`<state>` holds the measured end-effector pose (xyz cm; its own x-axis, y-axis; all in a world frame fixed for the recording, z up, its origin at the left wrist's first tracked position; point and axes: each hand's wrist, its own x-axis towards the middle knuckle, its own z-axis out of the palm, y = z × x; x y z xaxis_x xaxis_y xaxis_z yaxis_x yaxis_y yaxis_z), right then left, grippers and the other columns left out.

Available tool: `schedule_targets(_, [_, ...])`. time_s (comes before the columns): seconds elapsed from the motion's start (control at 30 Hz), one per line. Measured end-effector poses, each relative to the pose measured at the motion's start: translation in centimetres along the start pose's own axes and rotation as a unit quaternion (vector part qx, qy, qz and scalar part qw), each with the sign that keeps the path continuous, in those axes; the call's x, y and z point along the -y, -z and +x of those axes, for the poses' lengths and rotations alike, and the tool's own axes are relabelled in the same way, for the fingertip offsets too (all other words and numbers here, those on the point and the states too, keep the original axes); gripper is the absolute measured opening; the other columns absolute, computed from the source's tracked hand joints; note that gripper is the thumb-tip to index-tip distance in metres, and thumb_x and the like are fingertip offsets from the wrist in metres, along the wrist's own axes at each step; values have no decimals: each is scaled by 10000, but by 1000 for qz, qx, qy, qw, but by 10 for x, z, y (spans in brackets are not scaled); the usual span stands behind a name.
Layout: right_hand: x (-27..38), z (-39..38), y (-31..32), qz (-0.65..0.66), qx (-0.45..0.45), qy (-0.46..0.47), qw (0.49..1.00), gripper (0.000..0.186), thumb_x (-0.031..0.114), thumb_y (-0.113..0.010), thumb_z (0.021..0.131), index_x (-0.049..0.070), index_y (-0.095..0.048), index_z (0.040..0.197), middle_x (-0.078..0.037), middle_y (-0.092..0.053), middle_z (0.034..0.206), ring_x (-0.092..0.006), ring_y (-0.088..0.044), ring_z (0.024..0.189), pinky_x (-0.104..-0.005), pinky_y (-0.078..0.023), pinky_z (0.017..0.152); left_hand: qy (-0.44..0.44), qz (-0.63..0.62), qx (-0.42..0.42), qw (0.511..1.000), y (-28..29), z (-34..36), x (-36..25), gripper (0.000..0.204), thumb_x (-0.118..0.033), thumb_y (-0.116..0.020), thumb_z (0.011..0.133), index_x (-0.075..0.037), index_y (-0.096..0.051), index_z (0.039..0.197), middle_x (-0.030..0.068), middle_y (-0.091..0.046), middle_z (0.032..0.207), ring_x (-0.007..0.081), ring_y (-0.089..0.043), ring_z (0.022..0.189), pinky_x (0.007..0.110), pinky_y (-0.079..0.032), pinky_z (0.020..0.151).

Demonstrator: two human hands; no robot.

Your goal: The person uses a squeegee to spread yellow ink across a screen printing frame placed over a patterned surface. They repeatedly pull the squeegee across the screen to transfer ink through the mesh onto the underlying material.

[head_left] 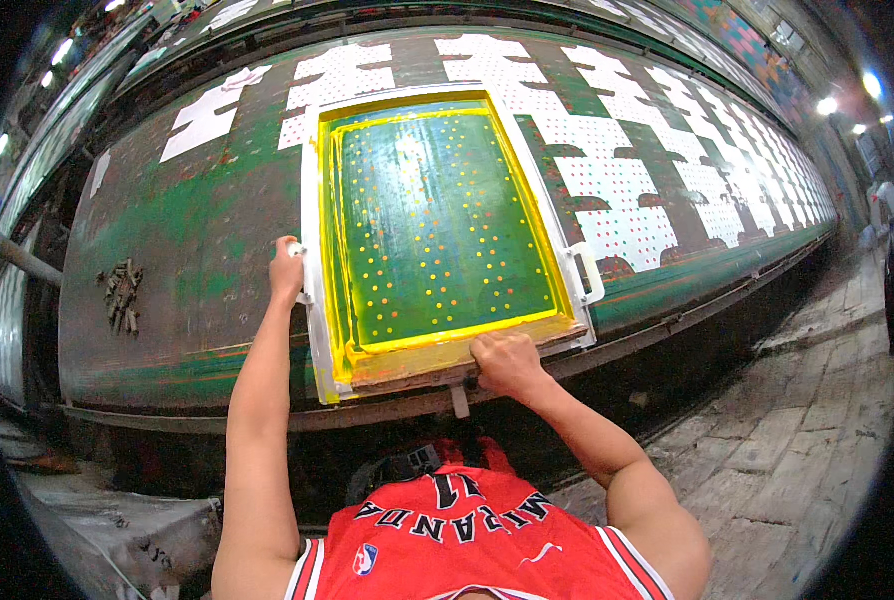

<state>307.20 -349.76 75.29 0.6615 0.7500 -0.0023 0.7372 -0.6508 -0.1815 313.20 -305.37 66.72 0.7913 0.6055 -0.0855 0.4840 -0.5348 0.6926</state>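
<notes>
A screen-printing frame [517, 135] lies on the long table, its green mesh [437, 220] pierced by rows of small dots and edged with yellow ink. My left hand [287, 268] is closed around the white handle on the frame's left side. At the frame's near end, my right hand [507, 362] grips a wide squeegee [417, 362], which rests inside the frame along its near edge. Yellow ink lines the squeegee's far side. A second white handle [589, 273] on the right side of the frame is untouched.
White cut fabric pieces [622, 235] with red dots lie in rows right of and beyond the frame. Plainer white pieces [207, 115] lie far left. A small heap of short sticks [122, 295] sits on the green-stained table [197, 215]. Paved floor [767, 420] runs along the right.
</notes>
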Motion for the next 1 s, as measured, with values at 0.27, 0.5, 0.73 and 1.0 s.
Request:
schedule_targets(0.27, [-32, -7, 28, 251, 83, -4, 964, 752, 547, -830, 709, -6, -651, 1185, -219, -712, 1098, -321, -705, 1024, -420, -571, 864, 9, -6, -3, 1000, 0, -1, 0, 408, -121, -527, 908, -132, -518, 1316, 258, -691, 1088, 421, -662, 1027, 506, -486, 861])
schedule_targets(0.5, [-64, 10, 55, 845, 86, 82, 521, 1110, 707, -770, 695, -61, -453, 1431, -260, -687, 1170, -365, -666, 1127, -520, -460, 1052, -7, 1, -2, 1000, -1, 2, 5, 413, -125, -520, 913, -137, -513, 1326, 250, -689, 1112, 424, -655, 1048, 519, -480, 870])
schedule_targets(0.73, [-107, 7, 71, 823, 104, 52, 555, 1036, 710, -749, 719, -74, -508, 1352, -246, -708, 1091, -350, -696, 1055, -477, -500, 1010, -27, 38, -33, 998, -4, 4, 14, 417, -159, -532, 915, -183, -515, 1331, 254, -703, 1045, 458, -666, 991, 528, -498, 835])
schedule_targets(1.0, [-269, -3, 81, 554, -74, -305, 771, 460, 476, -724, 914, 18, -678, 888, -51, -667, 700, -126, -684, 648, -285, -579, 600, 7, 126, -69, 990, -10, 4, 13, 445, -168, -516, 913, -196, -501, 1357, 268, -698, 1066, 483, -655, 1002, 566, -493, 841])
